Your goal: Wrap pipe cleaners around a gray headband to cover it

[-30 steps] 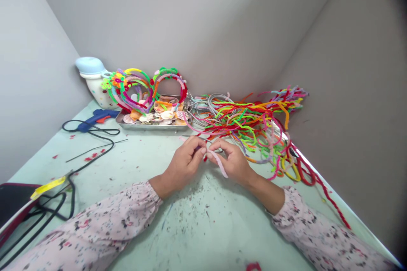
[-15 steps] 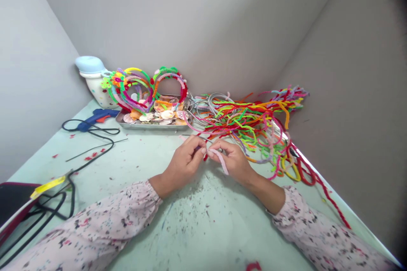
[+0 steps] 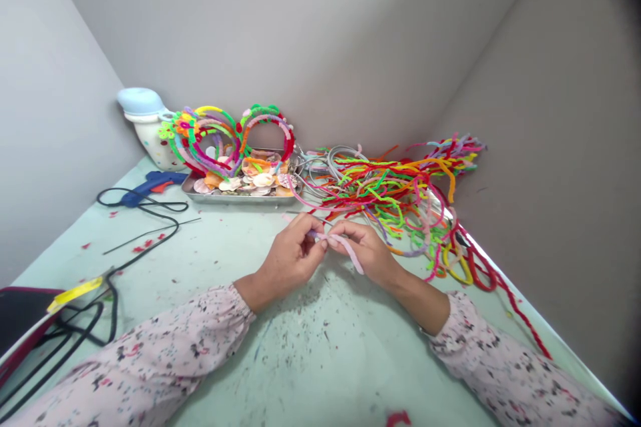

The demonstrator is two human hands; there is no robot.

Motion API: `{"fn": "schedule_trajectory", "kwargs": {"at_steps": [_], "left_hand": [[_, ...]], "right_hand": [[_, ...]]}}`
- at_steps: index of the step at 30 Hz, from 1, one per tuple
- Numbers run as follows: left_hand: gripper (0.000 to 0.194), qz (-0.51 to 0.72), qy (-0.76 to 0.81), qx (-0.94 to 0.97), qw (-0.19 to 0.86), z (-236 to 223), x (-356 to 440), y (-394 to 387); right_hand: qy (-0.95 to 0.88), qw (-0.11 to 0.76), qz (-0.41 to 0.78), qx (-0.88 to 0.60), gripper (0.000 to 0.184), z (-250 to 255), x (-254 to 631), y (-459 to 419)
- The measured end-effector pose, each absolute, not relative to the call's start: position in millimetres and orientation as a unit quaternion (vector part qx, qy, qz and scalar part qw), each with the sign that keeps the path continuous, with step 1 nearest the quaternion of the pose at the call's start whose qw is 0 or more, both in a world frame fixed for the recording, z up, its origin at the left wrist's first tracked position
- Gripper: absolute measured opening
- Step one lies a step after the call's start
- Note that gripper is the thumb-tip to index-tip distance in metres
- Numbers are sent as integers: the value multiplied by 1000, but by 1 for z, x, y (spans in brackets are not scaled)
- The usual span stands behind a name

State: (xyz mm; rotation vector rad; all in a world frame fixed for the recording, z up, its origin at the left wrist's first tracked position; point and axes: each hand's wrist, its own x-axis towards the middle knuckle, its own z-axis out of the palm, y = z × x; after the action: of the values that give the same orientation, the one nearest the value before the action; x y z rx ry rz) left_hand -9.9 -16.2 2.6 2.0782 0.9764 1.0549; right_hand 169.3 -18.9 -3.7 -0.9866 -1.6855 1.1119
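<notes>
My left hand (image 3: 288,255) and my right hand (image 3: 371,255) meet over the table, fingertips almost touching. Both pinch a pale pink pipe cleaner (image 3: 354,257); its loose end curves down over the fingers of my right hand. A bit of purple shows between the left thumb and fingers. Behind the fingertips runs a thin grey strip, mostly hidden by the hands, so I cannot tell how the pipe cleaner sits on it. Just beyond the right hand spreads a tangled pile of colourful pipe cleaners (image 3: 385,188).
A metal tray (image 3: 240,199) of seashells stands at the back, with fuzzy colourful headbands (image 3: 267,119) propped on it. To its left are a blue glue gun (image 3: 150,185) and a white cup (image 3: 153,140) with a blue lid. Black cable (image 3: 116,300) runs along the left side.
The fingers have shifted slightly along the pipe cleaner, and more of it shows between the two hands. Its loose end has moved a little to the right.
</notes>
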Motion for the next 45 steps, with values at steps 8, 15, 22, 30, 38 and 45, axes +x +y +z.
{"fn": "schedule_trajectory", "kwargs": {"at_steps": [8, 15, 22, 30, 38, 45], "left_hand": [[6, 399, 384, 777, 299, 2, -8, -16], [5, 401, 381, 779, 295, 3, -8, -17], [6, 401, 380, 775, 306, 2, -8, -16], [8, 424, 410, 709, 387, 3, -8, -16], [14, 499, 422, 589, 476, 0, -9, -8], [13, 547, 414, 508, 520, -3, -10, -3]], "right_hand": [[-675, 432, 449, -395, 27, -5, 170, -18], [-670, 434, 447, -404, 31, 0, 168, -19], [-658, 431, 462, -410, 30, 2, 166, -21], [-664, 466, 438, -387, 25, -4, 171, -19], [-529, 661, 325, -422, 33, -19, 172, -6], [-422, 700, 360, -449, 37, -23, 174, 0]]}}
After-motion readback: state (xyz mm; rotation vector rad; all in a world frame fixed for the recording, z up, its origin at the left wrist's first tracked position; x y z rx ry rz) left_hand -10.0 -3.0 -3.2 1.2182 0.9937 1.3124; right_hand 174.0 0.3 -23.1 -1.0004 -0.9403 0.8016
